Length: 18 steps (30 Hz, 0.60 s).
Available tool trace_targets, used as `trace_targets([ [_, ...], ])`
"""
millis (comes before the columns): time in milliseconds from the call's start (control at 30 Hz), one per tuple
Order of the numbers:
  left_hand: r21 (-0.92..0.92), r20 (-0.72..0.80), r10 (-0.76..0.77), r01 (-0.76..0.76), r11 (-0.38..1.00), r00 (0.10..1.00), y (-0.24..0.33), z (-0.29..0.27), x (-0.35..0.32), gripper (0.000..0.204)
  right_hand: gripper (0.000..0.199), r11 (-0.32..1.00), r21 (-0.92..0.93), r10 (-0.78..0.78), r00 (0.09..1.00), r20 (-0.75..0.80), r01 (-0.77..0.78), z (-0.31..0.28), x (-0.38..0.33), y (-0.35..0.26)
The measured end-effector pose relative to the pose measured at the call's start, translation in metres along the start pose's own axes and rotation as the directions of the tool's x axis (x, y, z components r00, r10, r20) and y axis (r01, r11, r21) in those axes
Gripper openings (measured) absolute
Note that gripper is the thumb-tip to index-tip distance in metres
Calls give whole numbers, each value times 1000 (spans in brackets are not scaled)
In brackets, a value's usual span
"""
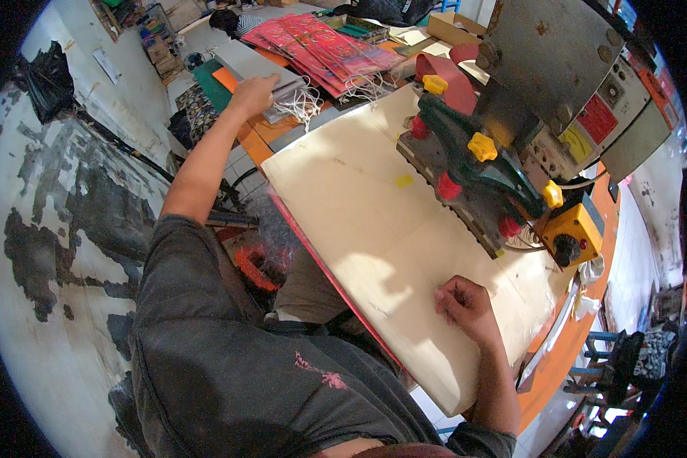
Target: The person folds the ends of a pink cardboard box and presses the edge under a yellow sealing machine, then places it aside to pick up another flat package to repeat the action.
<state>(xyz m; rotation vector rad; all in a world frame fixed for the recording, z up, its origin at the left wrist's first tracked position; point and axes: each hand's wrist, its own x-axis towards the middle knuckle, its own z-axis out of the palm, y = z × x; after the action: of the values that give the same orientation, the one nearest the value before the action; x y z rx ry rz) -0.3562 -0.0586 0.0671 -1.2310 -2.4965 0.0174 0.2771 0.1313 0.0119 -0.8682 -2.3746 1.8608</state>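
Note:
At the far left end of the work table, my left hand (253, 95) reaches onto a stack of flat grey bags (242, 59) with white cord handles (301, 105). Its fingers are bent at the edge of a grey bag; the thumb is hidden. Above the near right part of a pale cream board (343, 202), my right hand (466, 305) hovers or rests with fingers loosely curled in, and nothing shows in them. Beyond the board stands a press machine (473, 153) with a dark green frame, yellow star knobs and red spacers. A small yellow patch (404, 181) marks the board.
Red printed bags (320, 47) lie piled behind the grey stack. A yellow control box (569, 237) with a black dial sits right of the press. An open cardboard box (454, 29) is at the back. On the left rises a peeling wall (61, 229).

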Motion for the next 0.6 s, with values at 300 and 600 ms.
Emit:
trace_targets([
  [300,-167,-393,-28,-41,985,919,-11,8,-19,35,21,999,34,-41,999,9,41,0,1,3],
  [600,-120,-667,154,-309,944,729,17,-26,-46,22,20,998,43,-54,998,14,53,2,4,6],
])
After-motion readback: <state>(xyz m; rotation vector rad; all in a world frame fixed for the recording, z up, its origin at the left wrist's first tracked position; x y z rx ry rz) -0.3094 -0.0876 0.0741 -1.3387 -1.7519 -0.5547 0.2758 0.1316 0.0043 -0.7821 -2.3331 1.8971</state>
